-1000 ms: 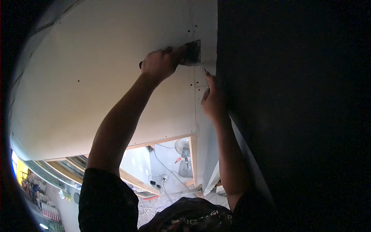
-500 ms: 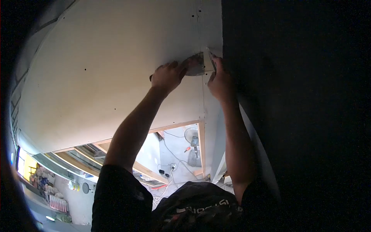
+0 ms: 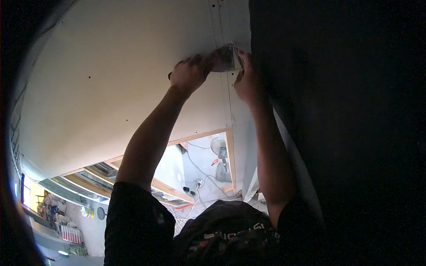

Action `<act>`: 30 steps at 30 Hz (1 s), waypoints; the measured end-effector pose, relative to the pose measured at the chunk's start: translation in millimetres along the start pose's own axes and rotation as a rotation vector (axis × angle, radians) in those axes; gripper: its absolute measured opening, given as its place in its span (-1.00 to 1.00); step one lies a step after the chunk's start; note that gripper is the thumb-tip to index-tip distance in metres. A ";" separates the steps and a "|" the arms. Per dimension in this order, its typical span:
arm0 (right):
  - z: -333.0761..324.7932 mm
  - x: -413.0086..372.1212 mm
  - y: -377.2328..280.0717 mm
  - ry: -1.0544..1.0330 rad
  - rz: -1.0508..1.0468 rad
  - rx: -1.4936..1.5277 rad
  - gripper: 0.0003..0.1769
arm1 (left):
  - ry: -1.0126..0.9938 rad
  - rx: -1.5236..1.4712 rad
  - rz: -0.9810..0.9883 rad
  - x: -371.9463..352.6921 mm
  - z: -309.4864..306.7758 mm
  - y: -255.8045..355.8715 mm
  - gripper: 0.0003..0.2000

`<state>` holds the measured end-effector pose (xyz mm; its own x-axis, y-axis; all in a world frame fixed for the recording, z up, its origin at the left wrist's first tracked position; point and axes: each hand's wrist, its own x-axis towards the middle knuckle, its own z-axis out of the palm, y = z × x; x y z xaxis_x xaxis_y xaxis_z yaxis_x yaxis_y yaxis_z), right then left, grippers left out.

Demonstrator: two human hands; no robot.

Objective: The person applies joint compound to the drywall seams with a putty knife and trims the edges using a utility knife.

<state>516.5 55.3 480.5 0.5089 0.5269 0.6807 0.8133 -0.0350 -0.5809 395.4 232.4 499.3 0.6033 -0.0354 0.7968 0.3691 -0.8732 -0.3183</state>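
Note:
My left hand [image 3: 190,74] is closed around the handle of a wide-bladed putty knife [image 3: 223,58], its blade flat against the pale board [image 3: 133,57]. Close to the blade's right edge, my right hand [image 3: 249,84] grips a slim tool that looks like a utility knife [image 3: 241,58]; its tip points up and left, near the putty knife's top corner. Fingers and shade partly hide it. A light wedge of board shows between the two tools. Straight thin lines and dark screw holes run along the board above and below them.
Below the board is a wood-framed opening [image 3: 230,159], through which a floor with cables, a white socket block and a round basin [image 3: 218,145] shows. A dark surface [image 3: 337,111] fills the right side. Timber framing [image 3: 84,179] and stacked goods [image 3: 51,208] lie at lower left.
Both hands and their tools have shifted slightly up and left in the view, along with the board. The right hand's tool now sits closer to the putty knife's blade.

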 end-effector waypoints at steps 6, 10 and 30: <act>2.2 -1.3 2.6 0.025 0.001 0.022 -0.41 | -0.045 0.054 0.016 0.2 2.7 -6.4 -0.65; 6.4 3.5 5.8 0.045 -0.019 0.011 -0.40 | 0.033 -0.023 0.019 1.3 2.4 -4.7 -0.63; -1.7 -2.1 -17.4 -0.054 0.130 -0.042 -0.42 | 0.035 0.039 0.010 2.5 -7.2 -2.3 -0.67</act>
<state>501.8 53.4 489.9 0.5958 0.5607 0.5750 0.7531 -0.1413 -0.6426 391.0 230.8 505.7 0.5827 -0.0618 0.8104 0.3909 -0.8529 -0.3461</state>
